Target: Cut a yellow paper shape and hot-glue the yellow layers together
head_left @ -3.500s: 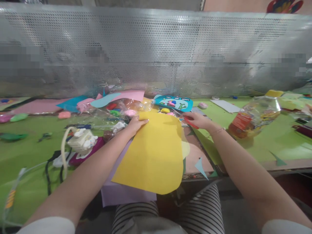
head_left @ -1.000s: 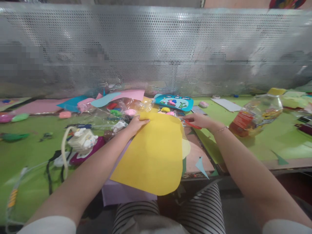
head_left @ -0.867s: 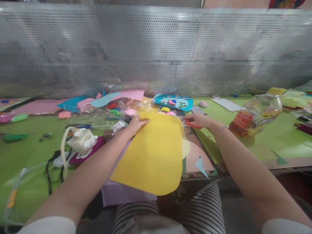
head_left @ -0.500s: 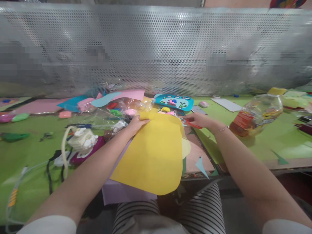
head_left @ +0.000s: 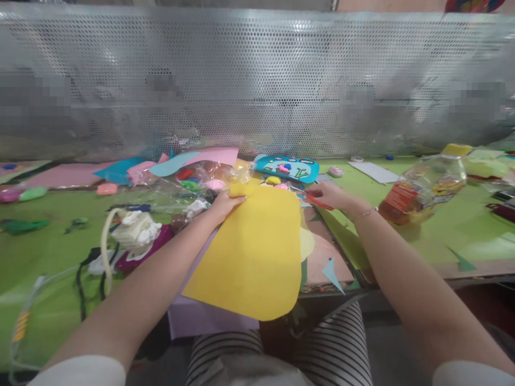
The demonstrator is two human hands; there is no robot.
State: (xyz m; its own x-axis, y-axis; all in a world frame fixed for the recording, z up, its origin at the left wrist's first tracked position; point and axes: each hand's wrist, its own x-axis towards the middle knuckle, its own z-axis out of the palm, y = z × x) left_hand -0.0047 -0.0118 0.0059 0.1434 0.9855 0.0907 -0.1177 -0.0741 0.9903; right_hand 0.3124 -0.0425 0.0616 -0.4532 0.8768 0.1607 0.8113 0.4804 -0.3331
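A large sheet of yellow craft paper (head_left: pixel 253 252) with rounded right corners spreads in front of me, its lower edge hanging over the table's front. My left hand (head_left: pixel 228 206) pinches its upper left edge, thumb on top. In my right hand (head_left: pixel 330 195) are red-handled scissors (head_left: pixel 319 202), held at the sheet's upper right corner; their blades are too small and blurred to make out. Under the yellow sheet a purple sheet (head_left: pixel 213 320) shows at the lower left, and a pale yellow scalloped piece (head_left: pixel 307 244) sticks out at the right.
A bottle of amber liquid (head_left: pixel 422 187) stands right of my right arm. Left lie a white device with a cable (head_left: pixel 137 230), plastic wrap and coloured clay. A blue decorated card (head_left: pixel 287 169) lies behind. A perforated metal screen (head_left: pixel 257 86) closes the back. Paper scraps (head_left: pixel 333 274) lie at right.
My right hand and the red scissors have shifted very slightly at the yellow sheet's upper right corner. My left hand keeps its pinch; the sheet has hardly moved.
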